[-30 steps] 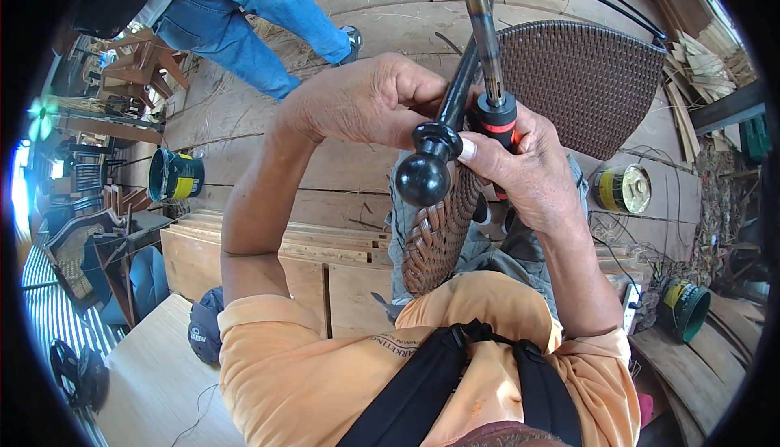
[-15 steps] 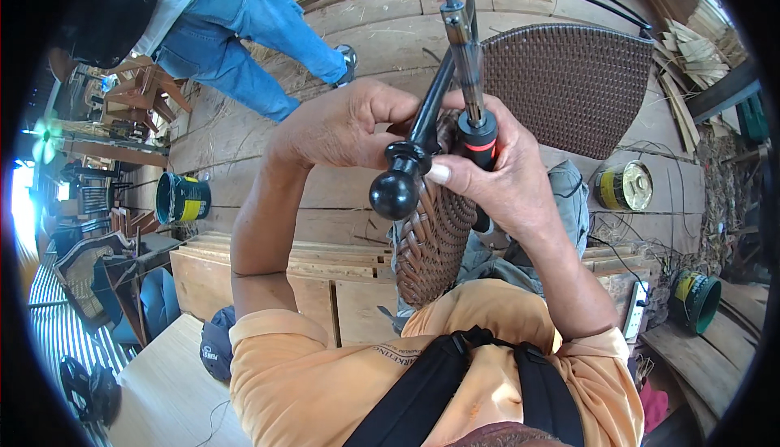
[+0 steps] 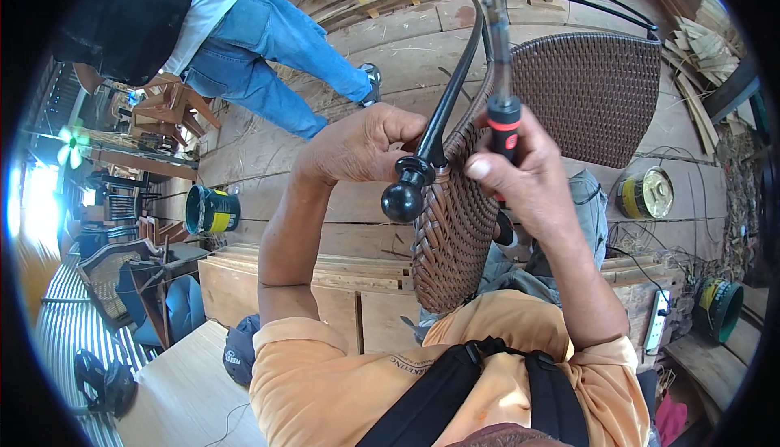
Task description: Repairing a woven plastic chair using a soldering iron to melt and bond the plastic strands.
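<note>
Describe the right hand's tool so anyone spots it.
Find the big brown woven panel at upper right. At its lower left, the right hand holds a slim tool. Unlike the ball-ended black rod beside it, the tool has a red-banded black handle.

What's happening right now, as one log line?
Left grip: holding black ball-ended bar | Right grip: holding red-and-black tool | Nearby: brown woven panel | Background: person in jeans

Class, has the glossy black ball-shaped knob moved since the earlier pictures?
Yes: in the view, the knob has shifted left, toward the left-hand green bucket.
</note>
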Tool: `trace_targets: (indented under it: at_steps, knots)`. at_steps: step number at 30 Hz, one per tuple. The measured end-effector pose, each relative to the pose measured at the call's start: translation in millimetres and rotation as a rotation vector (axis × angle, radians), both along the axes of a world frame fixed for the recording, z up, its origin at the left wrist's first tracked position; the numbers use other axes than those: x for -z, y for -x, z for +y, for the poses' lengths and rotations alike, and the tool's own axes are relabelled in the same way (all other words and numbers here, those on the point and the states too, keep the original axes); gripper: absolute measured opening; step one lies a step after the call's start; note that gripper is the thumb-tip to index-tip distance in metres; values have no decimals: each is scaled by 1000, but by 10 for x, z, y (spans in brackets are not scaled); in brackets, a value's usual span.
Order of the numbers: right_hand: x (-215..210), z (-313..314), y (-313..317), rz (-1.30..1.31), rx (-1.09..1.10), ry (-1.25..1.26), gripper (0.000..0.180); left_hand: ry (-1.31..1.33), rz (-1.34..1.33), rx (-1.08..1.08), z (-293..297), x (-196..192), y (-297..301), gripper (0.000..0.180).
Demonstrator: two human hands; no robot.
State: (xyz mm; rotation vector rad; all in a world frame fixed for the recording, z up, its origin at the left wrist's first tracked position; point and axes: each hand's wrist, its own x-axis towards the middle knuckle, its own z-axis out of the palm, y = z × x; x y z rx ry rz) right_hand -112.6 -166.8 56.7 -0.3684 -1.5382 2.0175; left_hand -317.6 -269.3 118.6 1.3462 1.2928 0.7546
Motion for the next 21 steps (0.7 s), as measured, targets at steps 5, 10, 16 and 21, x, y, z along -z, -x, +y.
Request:
trace_targets:
  at_steps: [5,10,16,21]
  knots:
    - [-72,-107,144,-59,108,-165,49,-43,12,2,-5,-40,-18,35]
    - [-76,-168,161,-89,104,-133,49,-111,102,40,6,17,34,31]
    - [-72,-259,162,-96,177,-196,45,-191,163,97,41,67,64,20]
    - [-111,-321,166,-60,236,-226,46,-249,33,92,44,162,56,22]
